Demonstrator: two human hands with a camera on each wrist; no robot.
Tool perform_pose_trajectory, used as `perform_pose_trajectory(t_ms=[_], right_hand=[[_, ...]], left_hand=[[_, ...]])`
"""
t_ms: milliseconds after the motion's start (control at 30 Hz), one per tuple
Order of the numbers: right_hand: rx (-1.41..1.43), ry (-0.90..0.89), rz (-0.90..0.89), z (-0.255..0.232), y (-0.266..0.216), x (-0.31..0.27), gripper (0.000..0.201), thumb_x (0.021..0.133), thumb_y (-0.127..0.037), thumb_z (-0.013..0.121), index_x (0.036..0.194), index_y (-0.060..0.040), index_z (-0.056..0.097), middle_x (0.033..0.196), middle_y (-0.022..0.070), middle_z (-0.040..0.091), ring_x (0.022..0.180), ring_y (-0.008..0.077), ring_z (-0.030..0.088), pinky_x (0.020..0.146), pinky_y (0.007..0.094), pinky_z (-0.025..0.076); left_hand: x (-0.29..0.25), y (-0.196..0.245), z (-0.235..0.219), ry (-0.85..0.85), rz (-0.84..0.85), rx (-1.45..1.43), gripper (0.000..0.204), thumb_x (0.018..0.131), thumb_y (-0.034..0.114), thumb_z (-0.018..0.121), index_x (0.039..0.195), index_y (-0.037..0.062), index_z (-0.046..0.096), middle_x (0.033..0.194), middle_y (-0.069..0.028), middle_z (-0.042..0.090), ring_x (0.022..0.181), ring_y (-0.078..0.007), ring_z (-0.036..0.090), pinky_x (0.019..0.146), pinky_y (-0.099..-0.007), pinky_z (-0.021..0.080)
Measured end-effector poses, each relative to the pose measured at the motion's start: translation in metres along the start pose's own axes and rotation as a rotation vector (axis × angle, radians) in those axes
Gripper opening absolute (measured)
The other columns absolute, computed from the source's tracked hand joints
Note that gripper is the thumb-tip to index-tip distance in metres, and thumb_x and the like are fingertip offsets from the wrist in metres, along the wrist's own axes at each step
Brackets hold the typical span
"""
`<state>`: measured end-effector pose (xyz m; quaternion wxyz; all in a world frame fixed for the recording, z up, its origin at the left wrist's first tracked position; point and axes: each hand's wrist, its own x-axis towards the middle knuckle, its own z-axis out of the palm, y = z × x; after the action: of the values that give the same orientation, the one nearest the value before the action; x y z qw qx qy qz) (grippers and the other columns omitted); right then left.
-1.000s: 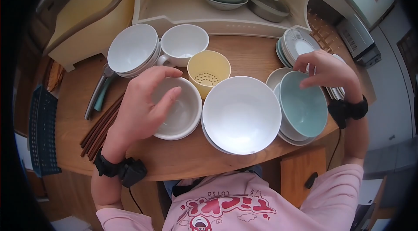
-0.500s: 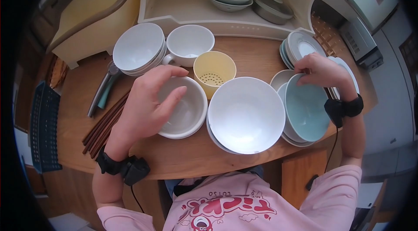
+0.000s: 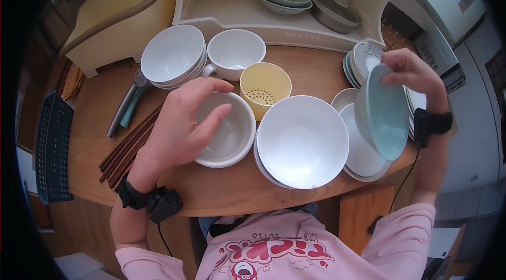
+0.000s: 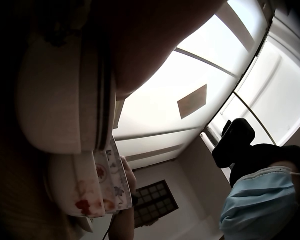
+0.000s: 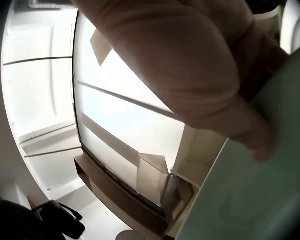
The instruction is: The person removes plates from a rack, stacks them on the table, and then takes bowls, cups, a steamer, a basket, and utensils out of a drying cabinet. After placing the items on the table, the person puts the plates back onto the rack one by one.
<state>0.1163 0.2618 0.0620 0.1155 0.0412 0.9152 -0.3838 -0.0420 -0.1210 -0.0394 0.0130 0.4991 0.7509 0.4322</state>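
My right hand [image 3: 419, 74] pinches the rim of a pale green bowl [image 3: 389, 119], thumb on its inner side. The bowl is steeply tilted above a white bowl [image 3: 363, 145] at the table's right. In the right wrist view the thumb lies flat against the green surface. My left hand [image 3: 179, 124] hovers over the left side of an off-white bowl [image 3: 226, 135], thumb and fingers loosely spread and holding nothing. Between the hands stands a large white bowl [image 3: 303, 140], stacked on another. Behind these sits a yellow cup with holes in its base [image 3: 265, 82].
Stacked white bowls [image 3: 173, 53] and a white mug [image 3: 237, 50] stand at the back left. Chopsticks [image 3: 129, 148] and a peeler-like metal tool [image 3: 124, 106] lie left. Small plates [image 3: 367, 56] are stacked back right. A cream rack [image 3: 226, 0] holds bowls and a lidded pot [image 3: 334, 12].
My right hand has lifted the green bowl off the white one, tilting it steeply and moving it slightly right. The left hand keeps its place over the off-white bowl.
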Motion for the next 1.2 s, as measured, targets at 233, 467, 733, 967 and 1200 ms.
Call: perform_pose_trajectory(t_ms=[233,467,733,967,1200], right_hand=[[0.142,0.266,-0.115,-0.025,0.009,0.029,0.015,0.087,-0.018,0.065,0.084,-0.0062,0.057,0.071,-0.0048,0.056,0.066,0.0005,0.054,0.060,0.0171,0.043],[0.283,0.580,-0.033,-0.036,0.024,0.102,0.017,0.087,-0.020,0.062,0.091,-0.0043,0.058,0.082,0.0020,0.058,0.074,0.0078,0.057,0.063,0.0209,0.049],[0.574,0.670,0.010,-0.029,0.009,0.177,0.027,0.090,-0.011,0.055,0.107,0.0092,0.050,0.102,0.0156,0.056,0.095,0.0254,0.061,0.082,0.0349,0.058],[0.639,0.725,0.019,-0.031,0.015,0.242,0.026,0.089,-0.005,0.051,0.106,0.0144,0.047,0.106,0.0213,0.055,0.095,0.0336,0.062,0.077,0.0352,0.060],[0.621,0.860,0.055,-0.026,0.026,0.277,0.027,0.087,-0.004,0.049,0.108,0.0135,0.048,0.107,0.0220,0.054,0.087,0.0343,0.064,0.069,0.0353,0.061]], left_hand=[[0.000,0.000,0.001,0.009,-0.001,-0.013,0.025,0.083,0.011,0.062,0.103,-0.0029,0.060,0.099,-0.0176,0.064,0.093,-0.0320,0.062,0.081,-0.0361,0.049],[0.000,0.003,-0.002,-0.027,-0.042,-0.014,0.026,0.084,0.008,0.061,0.107,-0.0037,0.060,0.102,-0.0151,0.064,0.095,-0.0250,0.062,0.085,-0.0315,0.047],[0.000,0.000,-0.003,-0.039,-0.019,0.011,0.026,0.083,0.008,0.062,0.107,-0.0022,0.060,0.099,-0.0154,0.064,0.093,-0.0280,0.063,0.083,-0.0332,0.048],[0.000,0.001,-0.005,-0.053,-0.034,0.044,0.026,0.082,0.008,0.063,0.106,-0.0009,0.060,0.100,-0.0164,0.063,0.093,-0.0303,0.062,0.083,-0.0348,0.048],[-0.001,-0.001,-0.004,-0.029,-0.003,0.051,0.027,0.081,0.008,0.063,0.106,0.0002,0.060,0.100,-0.0166,0.063,0.093,-0.0323,0.061,0.083,-0.0369,0.048]])
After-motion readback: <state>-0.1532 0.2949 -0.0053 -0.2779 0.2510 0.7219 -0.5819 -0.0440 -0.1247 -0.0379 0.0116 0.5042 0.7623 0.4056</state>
